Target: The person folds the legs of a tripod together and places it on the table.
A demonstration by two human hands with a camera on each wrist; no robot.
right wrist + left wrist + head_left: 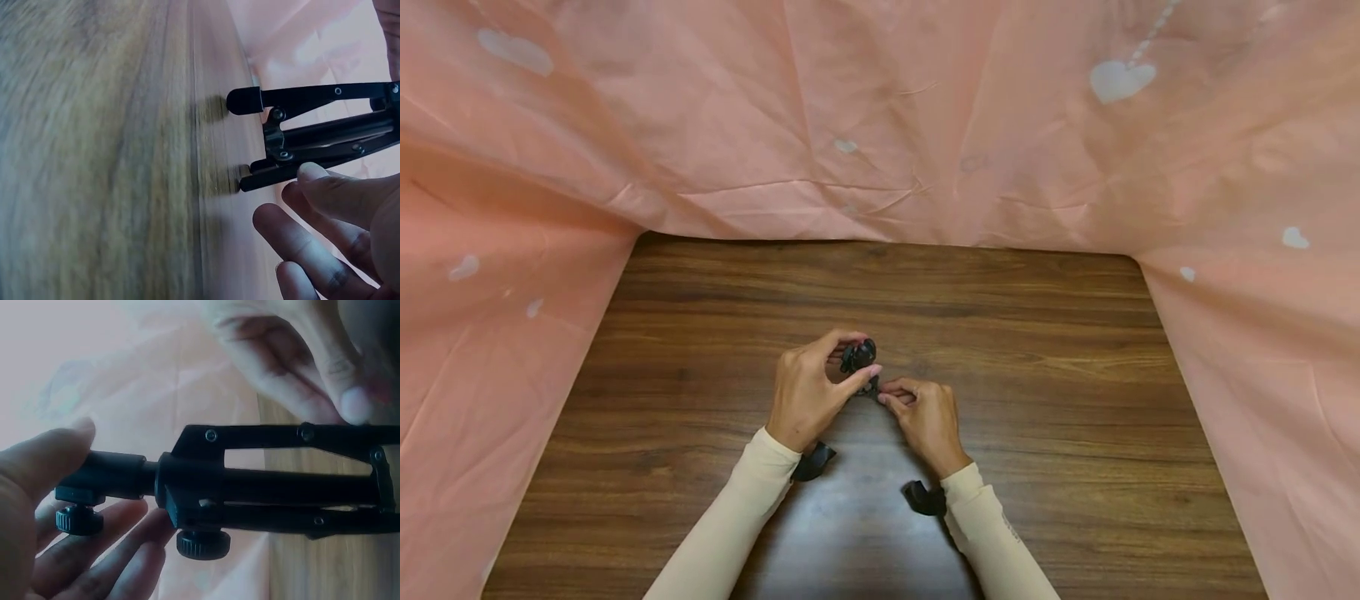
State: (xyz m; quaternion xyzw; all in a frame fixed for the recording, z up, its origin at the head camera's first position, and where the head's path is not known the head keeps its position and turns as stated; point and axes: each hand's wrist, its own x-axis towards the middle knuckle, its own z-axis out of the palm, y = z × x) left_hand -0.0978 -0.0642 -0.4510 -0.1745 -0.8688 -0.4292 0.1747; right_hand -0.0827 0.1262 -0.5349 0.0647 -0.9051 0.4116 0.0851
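A small black tripod [863, 357] with its legs nearly folded stands upright between my hands on the wooden table. In the left wrist view its hinged legs, centre tube and two round knobs [203, 544] show. My left hand [805, 383] grips it around the upper part, thumb on one side and fingers on the other. My right hand [928, 417] is at the lower legs. Seen from the right wrist, its thumb [319, 175] presses on one leg [275, 176], with the curled fingers just below. The leg tips carry dark end caps [245, 100].
A brown wood-grain table [1037, 350] spreads around the hands. Pink cloth [880, 108] with white hearts hangs behind it and along both sides. Black wrist mounts [812, 462] sit on both cream-sleeved wrists, close to the table.
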